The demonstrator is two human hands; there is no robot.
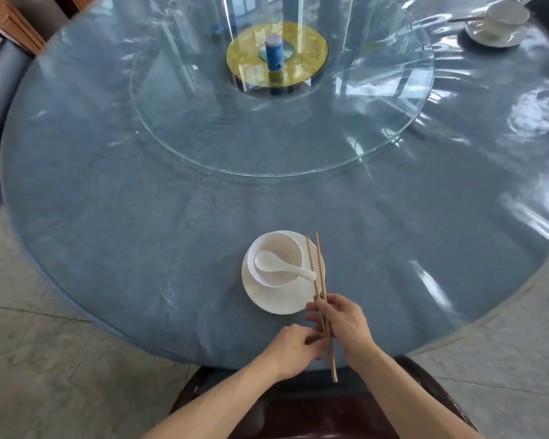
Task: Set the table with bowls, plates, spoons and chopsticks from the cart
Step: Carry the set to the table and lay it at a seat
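Observation:
A white plate (268, 301) sits near the front edge of the round table (140, 217). On it stands a white bowl (274, 242) with a white spoon (282, 265) lying inside, handle to the right. My right hand (346, 324) grips a pair of wooden chopsticks (320, 267) around their middle; their tips reach over the plate's right rim. My left hand (293, 346) is just left of them, its curled fingers touching the chopsticks' lower part. The cart is out of view.
A glass turntable (203, 147) with a gold centre disc (311, 52) and a blue cylinder (274, 52) fills the table's middle. Another place setting (501, 23) is at the far right. A dark chair (298, 407) stands below my arms, another chair (0, 80) at the left.

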